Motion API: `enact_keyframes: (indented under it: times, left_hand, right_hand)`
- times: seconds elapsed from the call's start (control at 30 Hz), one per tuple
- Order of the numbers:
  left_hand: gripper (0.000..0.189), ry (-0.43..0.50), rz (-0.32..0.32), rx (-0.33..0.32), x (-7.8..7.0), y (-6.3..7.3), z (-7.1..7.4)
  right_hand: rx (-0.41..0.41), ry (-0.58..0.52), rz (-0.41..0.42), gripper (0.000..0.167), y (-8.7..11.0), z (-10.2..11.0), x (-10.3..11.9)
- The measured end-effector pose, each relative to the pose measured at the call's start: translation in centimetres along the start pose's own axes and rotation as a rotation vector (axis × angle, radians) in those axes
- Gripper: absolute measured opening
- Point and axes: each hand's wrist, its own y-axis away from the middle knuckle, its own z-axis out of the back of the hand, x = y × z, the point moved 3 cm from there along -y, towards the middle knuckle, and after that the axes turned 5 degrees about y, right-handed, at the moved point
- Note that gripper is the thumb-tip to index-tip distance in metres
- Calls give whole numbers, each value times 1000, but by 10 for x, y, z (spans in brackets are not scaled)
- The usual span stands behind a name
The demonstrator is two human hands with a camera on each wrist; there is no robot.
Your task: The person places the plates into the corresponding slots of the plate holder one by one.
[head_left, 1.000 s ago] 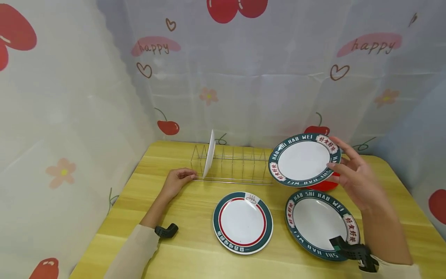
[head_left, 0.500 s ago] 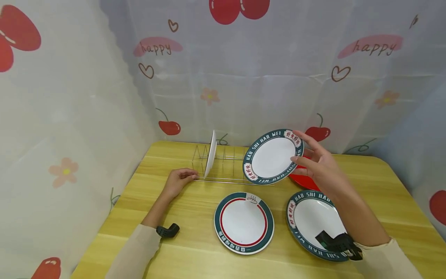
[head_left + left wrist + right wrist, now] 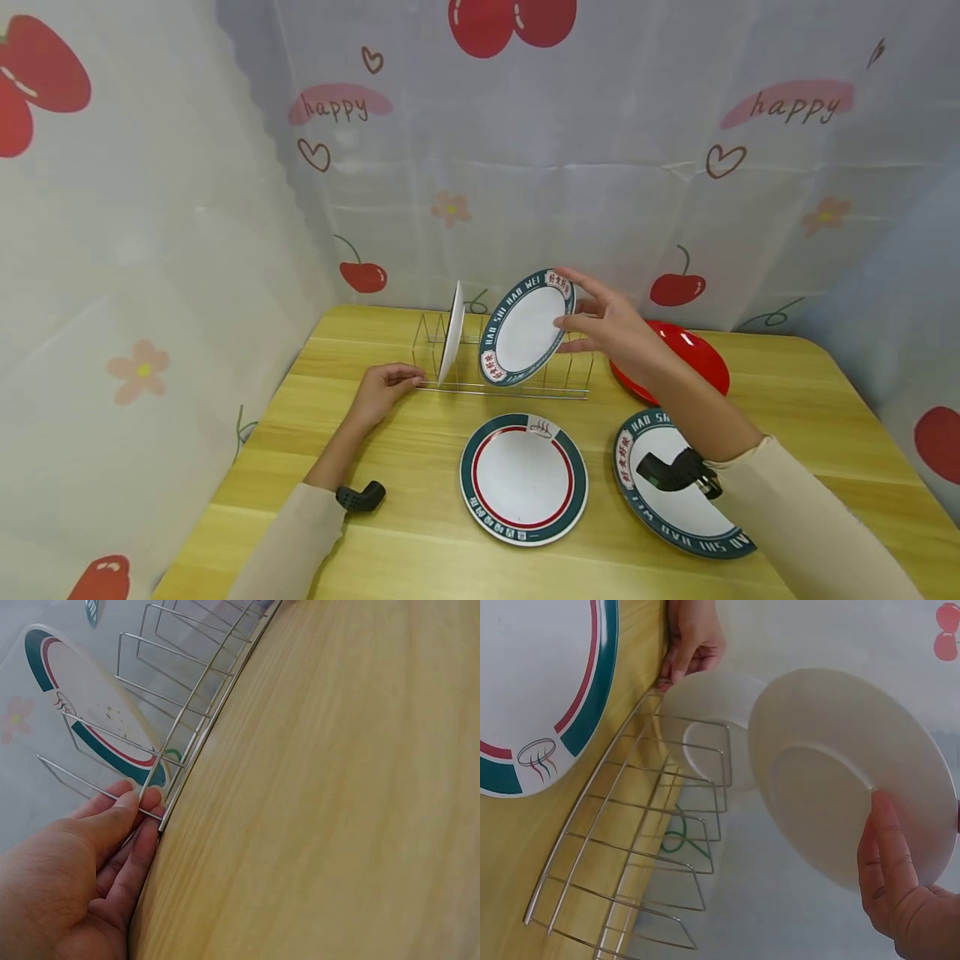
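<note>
My right hand [image 3: 603, 321] pinches the right edge of a white plate with a green lettered rim [image 3: 525, 329], tilted above the wire dish rack [image 3: 555, 392]. In the right wrist view the plate's plain underside [image 3: 810, 772] faces the camera, with fingertips on its back. A first plate [image 3: 452, 333] stands upright in a slot near the rack's left end. At the rack's front left corner, my left hand [image 3: 384, 392] pinches the wire frame; the left wrist view shows thumb and fingers [image 3: 120, 817] around the rail, with the standing plate [image 3: 97, 705] behind.
A plate with a green rim and red ring [image 3: 523, 481] lies on the wooden table [image 3: 405, 533] before the rack. To the right lie a green lettered plate [image 3: 660, 508], partly under the right forearm, and a red plate [image 3: 697, 358]. A printed curtain [image 3: 540, 200] hangs behind.
My right hand has carried the lettered plate leftward from over the right side to above the rack, turning it more upright. The left hand stays on the rack corner.
</note>
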Motion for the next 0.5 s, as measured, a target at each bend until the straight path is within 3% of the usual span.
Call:
enact_keyframes:
  times: [0.5]
  left_hand:
    - [14,23,-27,-18,-1,0,1]
  right_hand:
    - [111,11,-32,74,-48,-35,5]
